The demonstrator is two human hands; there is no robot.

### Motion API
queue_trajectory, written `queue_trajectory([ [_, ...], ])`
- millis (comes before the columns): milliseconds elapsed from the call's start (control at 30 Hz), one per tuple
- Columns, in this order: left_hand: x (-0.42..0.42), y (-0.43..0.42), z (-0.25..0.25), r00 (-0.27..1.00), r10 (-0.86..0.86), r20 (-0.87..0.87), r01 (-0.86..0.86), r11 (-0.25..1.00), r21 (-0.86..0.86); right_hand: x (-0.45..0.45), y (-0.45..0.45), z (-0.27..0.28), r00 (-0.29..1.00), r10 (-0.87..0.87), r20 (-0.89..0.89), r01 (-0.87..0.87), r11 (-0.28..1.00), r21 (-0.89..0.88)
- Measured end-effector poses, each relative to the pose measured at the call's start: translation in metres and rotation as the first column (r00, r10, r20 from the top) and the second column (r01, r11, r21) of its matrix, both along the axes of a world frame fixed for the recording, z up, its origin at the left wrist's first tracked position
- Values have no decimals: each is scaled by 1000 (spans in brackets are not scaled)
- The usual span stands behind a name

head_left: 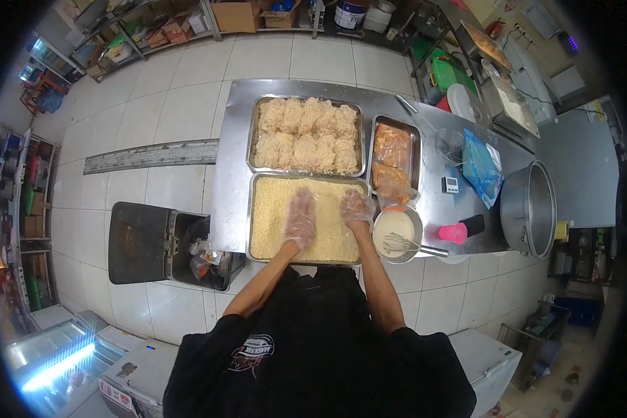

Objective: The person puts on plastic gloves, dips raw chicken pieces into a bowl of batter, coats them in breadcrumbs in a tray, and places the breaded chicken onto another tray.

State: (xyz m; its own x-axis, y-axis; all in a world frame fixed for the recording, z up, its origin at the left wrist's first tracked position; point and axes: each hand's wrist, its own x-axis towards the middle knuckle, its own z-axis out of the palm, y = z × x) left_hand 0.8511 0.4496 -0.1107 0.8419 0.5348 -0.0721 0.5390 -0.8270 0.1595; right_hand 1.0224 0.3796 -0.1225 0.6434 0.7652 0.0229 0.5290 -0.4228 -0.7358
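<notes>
left hand (pixel 301 214) lay flat, fingers extended, on crumbs (pixel 267 209) in the tray (pixel 250 219) at frame centre, rim likely containing spills; right hand (pixel 357 207) near right rim, grip unclear.

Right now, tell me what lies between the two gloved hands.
In the head view, only a stretch of pale yellow crumbs in the metal tray lies between the left hand and the right hand.

Pale yellow crumbs (pixel 268 212), seemingly breadcrumbs, spread loose across flat-lying rectangular metal tray (pixel 251 219).
</notes>
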Motion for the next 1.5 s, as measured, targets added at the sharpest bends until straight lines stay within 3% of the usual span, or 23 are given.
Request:
queue_trajectory([
  [67,6,-5,3,998,23,-56,-21,999,40,-9,7,11,942,31,334,32,983,-181],
  [100,13,-2,4,998,-54,-29,54,999,-3,-13,9,12,939,41,342,24,983,-182],
  [167,21,0,6,977,-207,40,210,974,-86,-20,5,11,883,158,443,46,908,-416],
  [200,16,4,-5,974,-204,103,211,975,-63,-24,8,-1,877,163,451,47,906,-420],
  [233,4,7,-15,972,-204,116,211,976,-60,-27,19,-12,955,61,291,54,927,-372],
  [267,-15,13,-8,890,-183,417,270,949,-160,-25,27,-17,993,-38,113,73,944,-321],
  [300,-32,19,-2,730,-117,673,357,905,-229,-22,33,-5,991,-42,124,80,947,-312],
  [333,-49,21,-1,724,-126,678,363,906,-219,-23,37,16,998,49,-35,-59,914,-402],
  [367,-66,21,-1,772,-11,636,264,915,-304,-26,38,29,971,123,-204,-207,860,-467],
  [400,-81,20,8,807,105,581,159,909,-386,-26,36,21,973,118,-200,-200,863,-464],
  [467,-110,16,44,814,112,571,146,911,-387,-29,31,2,996,92,22,-77,919,-386],
  [567,-133,17,54,791,124,600,153,908,-391,-31,29,6,968,179,176,-96,912,-399],
  [667,-152,21,50,745,140,652,168,906,-387,-38,24,43,996,19,86,12,940,-340],
  [767,-165,18,51,711,224,667,104,904,-415,-51,5,113,985,52,163,-17,977,-211],
  [833,-178,16,61,701,274,658,50,902,-429,-43,-3,115,980,33,199,-9,992,-124],
  [900,-185,16,83,703,306,642,21,893,-449,-27,-3,99,973,-1,233,5,1000,-17],
  [967,-186,21,72,694,217,686,17,948,-317,-1,1,70,995,-87,48,84,995,58],
  [1100,-190,23,111,750,125,649,95,951,-294,27,37,86,961,-258,97,259,966,8],
  [1200,-191,27,125,748,80,659,116,962,-248,62,67,45,947,-317,-48,319,923,217],
  [1300,-194,30,146,749,49,661,123,970,-212,54,96,4,866,-500,-31,481,814,325],
  [1333,-195,30,154,759,45,650,125,969,-214,53,103,-34,777,-557,293,534,830,160],
  [1400,-194,28,167,756,45,653,133,966,-221,36,96,-49,629,-507,589,628,778,-1],
  [1500,-188,27,167,746,51,664,155,956,-248,3,71,-20,827,-461,321,528,833,-166],
])
